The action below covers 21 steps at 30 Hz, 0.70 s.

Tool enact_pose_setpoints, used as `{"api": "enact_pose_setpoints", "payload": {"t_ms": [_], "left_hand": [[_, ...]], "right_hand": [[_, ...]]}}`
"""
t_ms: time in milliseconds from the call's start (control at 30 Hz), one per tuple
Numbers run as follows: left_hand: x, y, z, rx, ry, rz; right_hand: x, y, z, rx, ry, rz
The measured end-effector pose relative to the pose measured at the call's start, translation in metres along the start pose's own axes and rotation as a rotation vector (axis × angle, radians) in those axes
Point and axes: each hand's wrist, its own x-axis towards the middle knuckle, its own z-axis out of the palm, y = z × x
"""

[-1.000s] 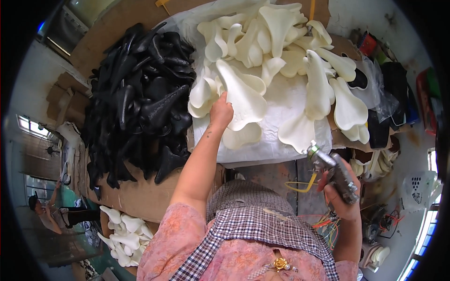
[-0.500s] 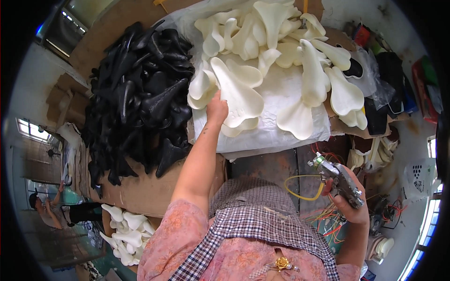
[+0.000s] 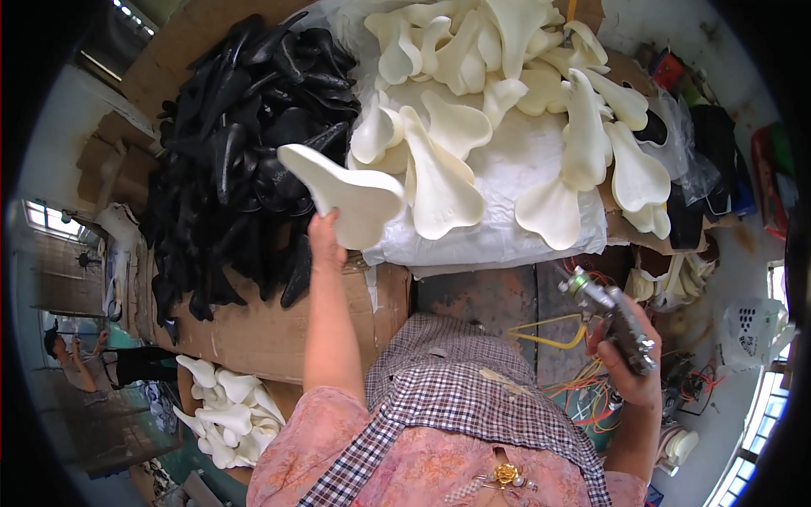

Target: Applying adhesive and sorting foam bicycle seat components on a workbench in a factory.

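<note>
A cream-white bicycle saddle foam pad (image 3: 359,203) is in my left hand (image 3: 327,241), whose fingers close on its lower edge. The pad is raised in front of the black saddle pieces (image 3: 224,160), its narrow nose pointing to the upper left. Just right of it, another cream saddle pad (image 3: 443,190) lies on the white sheet. In my right hand (image 3: 634,367) is a metal spray gun (image 3: 617,317) with a green ring, held at the lower right with its front end toward the upper left. A yellow hose (image 3: 549,340) loops beside the gun.
Many cream pads (image 3: 465,51) are heaped on the plastic-covered table (image 3: 524,165). Brown cardboard (image 3: 279,325) lies under the black pile. A box of white pads (image 3: 228,414) stands at the lower left. Tangled hoses (image 3: 591,397) hang at the right. Another person (image 3: 80,359) is far left.
My left hand has lifted the saddle pad off the group on the sheet and carried it left, over the edge of the black pile. The spray gun stays in my right hand, almost unmoved.
</note>
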Motion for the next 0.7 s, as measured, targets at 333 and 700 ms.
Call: {"api": "enact_pose_setpoints", "payload": {"t_ms": [333, 700], "left_hand": [[-0.023, -0.113, 0.079, -0.131, -0.223, -0.328], [-0.028, -0.012, -0.004, 0.257, -0.105, -0.020]], "right_hand": [[0.011, -0.004, 0.010, -0.057, 0.020, -0.057], [0.037, -0.011, 0.014, -0.197, -0.153, 0.137]]}}
